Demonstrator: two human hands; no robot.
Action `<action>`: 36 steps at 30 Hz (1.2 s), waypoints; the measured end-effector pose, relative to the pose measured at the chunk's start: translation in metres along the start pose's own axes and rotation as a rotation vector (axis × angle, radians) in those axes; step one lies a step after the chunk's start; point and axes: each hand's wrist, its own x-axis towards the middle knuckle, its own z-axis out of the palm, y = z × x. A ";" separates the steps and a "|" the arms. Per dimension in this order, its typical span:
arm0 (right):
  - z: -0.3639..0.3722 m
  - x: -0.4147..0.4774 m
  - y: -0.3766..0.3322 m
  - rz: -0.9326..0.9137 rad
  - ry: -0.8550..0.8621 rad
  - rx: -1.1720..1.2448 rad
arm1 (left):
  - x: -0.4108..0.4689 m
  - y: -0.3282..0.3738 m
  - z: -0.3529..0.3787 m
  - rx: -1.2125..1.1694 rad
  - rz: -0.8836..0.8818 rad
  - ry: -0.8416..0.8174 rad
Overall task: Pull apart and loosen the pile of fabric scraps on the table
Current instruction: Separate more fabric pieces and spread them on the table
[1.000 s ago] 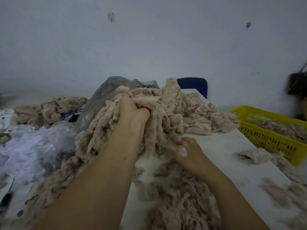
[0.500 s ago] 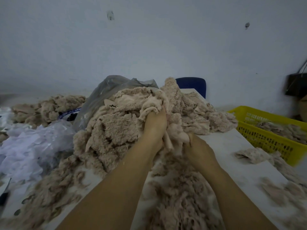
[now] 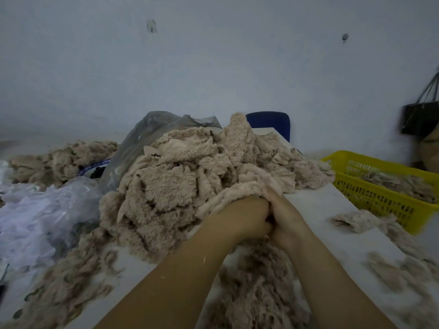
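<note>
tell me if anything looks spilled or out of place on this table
Yes, mildly: stray scraps lie loose on the table beside the yellow basket, outside it, and thin fluff trails across the near edge, separate from the main pile. Nothing looks damaged.

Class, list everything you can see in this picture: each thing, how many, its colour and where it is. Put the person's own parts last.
pile of fabric scraps: one, beige, middle of the table
loose scraps: many, beige, near and right table
second heap: one, beige, far left
plastic bag: one, grey, behind the pile
crumpled material: one heap, white, left
basket: one, yellow, right, scraps inside
chair back: one, blue, behind the table
dark bag: one, black, hanging far right
table: one, white
left grip: one, bare, holding scraps at the pile's near edge
right grip: one, bare, alongside, holding scraps too
</note>
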 end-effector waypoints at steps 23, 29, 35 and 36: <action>-0.056 0.027 0.016 -0.428 0.846 -0.248 | 0.028 -0.086 0.011 -1.191 -0.382 0.771; -0.030 0.038 0.013 -0.108 0.245 -0.399 | 0.039 -0.088 0.002 -1.259 -0.432 0.720; -0.062 0.072 -0.019 -0.136 0.492 -0.517 | 0.014 -0.064 0.011 -0.654 -0.245 0.561; -0.068 0.070 -0.023 -0.275 0.567 -0.513 | 0.009 -0.058 0.012 -0.572 -0.189 0.503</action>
